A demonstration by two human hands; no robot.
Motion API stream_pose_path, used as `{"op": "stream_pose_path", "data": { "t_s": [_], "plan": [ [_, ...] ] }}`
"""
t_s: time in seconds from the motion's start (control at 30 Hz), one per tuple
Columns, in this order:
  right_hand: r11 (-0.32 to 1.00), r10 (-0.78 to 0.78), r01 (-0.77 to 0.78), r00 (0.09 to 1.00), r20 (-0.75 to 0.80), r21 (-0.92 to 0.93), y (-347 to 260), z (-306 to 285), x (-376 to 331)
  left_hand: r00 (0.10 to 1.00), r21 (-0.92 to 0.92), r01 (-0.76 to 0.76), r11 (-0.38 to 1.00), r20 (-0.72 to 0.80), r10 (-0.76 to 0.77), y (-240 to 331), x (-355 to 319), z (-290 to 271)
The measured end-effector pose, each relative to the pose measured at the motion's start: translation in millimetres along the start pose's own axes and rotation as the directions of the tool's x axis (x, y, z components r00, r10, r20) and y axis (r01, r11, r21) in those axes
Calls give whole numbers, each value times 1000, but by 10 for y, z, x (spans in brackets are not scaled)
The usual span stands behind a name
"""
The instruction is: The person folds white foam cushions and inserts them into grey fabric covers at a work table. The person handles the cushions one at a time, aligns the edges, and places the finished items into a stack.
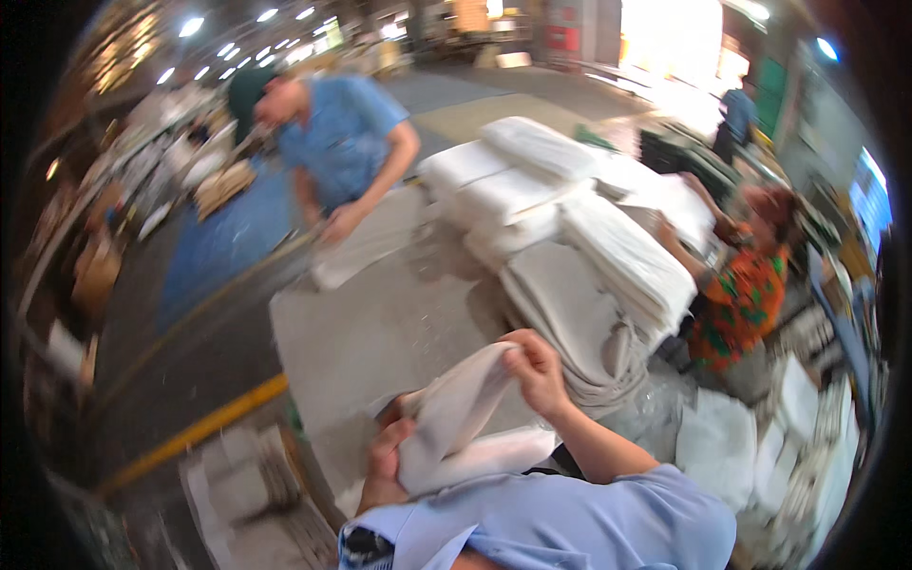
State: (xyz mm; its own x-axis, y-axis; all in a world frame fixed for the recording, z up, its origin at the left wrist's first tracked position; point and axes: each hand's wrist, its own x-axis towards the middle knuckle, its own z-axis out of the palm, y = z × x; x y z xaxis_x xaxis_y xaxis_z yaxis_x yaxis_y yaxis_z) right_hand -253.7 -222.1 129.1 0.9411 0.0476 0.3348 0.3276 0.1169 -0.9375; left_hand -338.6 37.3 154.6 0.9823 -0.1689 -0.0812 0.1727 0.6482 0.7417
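A folded piece of white cloth [464, 404] is held up close to my body at the near edge of the table. My right hand [537, 370] pinches its upper right corner between thumb and fingers. Lower down, my left hand [385, 465] grips the cloth's left side, its fingers partly hidden behind the fabric. Something small and dark shows beside the left fingertips, too blurred to name. The cloth hangs in a loose fold between both hands, and its lower part lies near my blue shirt.
Stacks of folded white cloth [627, 252] and greyish cloth [570, 304] cover the table's right side. A person in blue [342, 138] handles cloth across the grey table [332, 351]. Another in an orange patterned top [741, 304] reaches toward the stacks. White bundles [717, 442] lie lower right.
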Motion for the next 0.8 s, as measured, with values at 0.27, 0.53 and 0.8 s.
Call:
{"op": "stream_pose_path", "data": {
  "t_s": [0.27, 0.53, 0.8],
  "plan": [
    [969, 87, -109, 991, 103, 222, 259, 9, -156, 980, 18, -64, 998, -186, 66, 73, 15, 145],
    [970, 68, -75, 997, 41, 232, 108, -44, -106, 996, 109, 64, 992, -63, -57, 10, -15, -359],
    [989, 47, -36, 996, -74, 145, 83, -73, -64, 974, -52, 209, 977, 103, -203, -161, -98, -198]
  ]
}}
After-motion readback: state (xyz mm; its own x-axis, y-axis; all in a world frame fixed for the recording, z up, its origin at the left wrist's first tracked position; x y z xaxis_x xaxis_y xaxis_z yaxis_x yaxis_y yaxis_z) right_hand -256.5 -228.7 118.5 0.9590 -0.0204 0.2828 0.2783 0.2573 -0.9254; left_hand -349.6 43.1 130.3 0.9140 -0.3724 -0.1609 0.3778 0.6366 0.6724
